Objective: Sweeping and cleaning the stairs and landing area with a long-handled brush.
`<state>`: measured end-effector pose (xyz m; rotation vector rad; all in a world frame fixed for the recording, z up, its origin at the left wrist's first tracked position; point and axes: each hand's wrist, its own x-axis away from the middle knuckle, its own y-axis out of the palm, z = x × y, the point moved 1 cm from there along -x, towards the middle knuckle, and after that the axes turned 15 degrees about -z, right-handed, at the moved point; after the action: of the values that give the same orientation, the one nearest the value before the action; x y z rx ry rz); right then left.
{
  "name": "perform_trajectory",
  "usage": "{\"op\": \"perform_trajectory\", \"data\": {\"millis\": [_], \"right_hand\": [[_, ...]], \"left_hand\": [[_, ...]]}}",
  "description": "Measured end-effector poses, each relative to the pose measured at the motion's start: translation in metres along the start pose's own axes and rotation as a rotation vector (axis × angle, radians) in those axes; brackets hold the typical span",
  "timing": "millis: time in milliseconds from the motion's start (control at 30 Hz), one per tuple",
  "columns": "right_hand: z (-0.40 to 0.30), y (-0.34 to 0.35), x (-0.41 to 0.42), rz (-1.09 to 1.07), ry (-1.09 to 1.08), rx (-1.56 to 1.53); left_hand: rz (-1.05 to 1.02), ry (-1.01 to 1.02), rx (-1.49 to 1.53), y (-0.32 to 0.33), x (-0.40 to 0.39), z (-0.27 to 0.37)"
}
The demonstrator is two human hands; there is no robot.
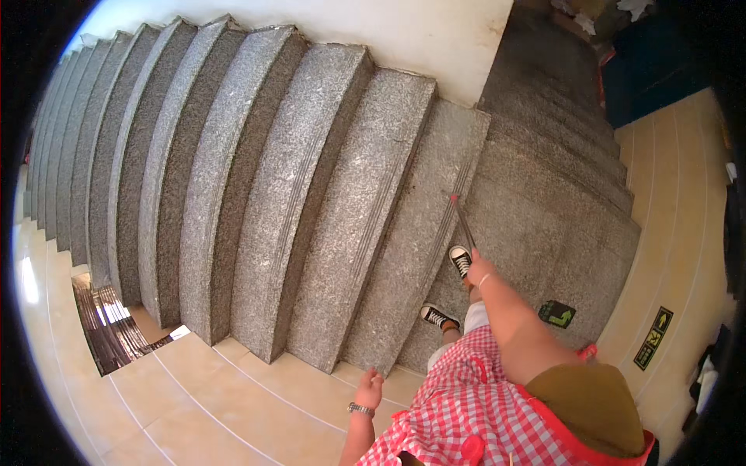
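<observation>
My right hand (479, 269) grips a thin dark grey rod (464, 224). Its red tip is over the grooved edge of the lowest granite step (434, 192); whether it touches the stone I cannot tell. Beside the tiled wall, my left hand (369, 389) hangs with loosely bent fingers and nothing visible in it. A metal-banded watch is on that wrist. Below me, two black-and-white canvas shoes (460, 261) stand on the landing (542, 233) at the foot of the flight. A red-and-white checked apron (466, 402) covers my front.
Granite stairs (233, 157) climb to the left between a white wall (408, 35) and a beige tiled wall (192, 396). Further steps (559, 134) lie beyond the landing at upper right. A green arrow sign (558, 314) is on the landing floor, another sign (653, 338) on the tiles.
</observation>
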<state>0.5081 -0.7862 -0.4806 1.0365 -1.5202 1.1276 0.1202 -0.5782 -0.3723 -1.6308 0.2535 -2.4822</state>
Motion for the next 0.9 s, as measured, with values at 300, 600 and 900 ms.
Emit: {"op": "perform_trajectory", "data": {"millis": [300, 600, 900], "right_hand": [[0.004, -0.018, 0.015, -0.050, -0.019, 0.017], [0.026, -0.076, -0.060, 0.051, -0.064, -0.201], [0.014, -0.178, -0.093, 0.202, -0.147, -0.273]], "left_hand": [[0.080, -0.012, -0.029, 0.000, -0.002, 0.041], [0.083, -0.020, -0.087, 0.004, 0.000, 0.054], [0.051, 0.001, -0.153, 0.009, -0.016, 0.068]]}}
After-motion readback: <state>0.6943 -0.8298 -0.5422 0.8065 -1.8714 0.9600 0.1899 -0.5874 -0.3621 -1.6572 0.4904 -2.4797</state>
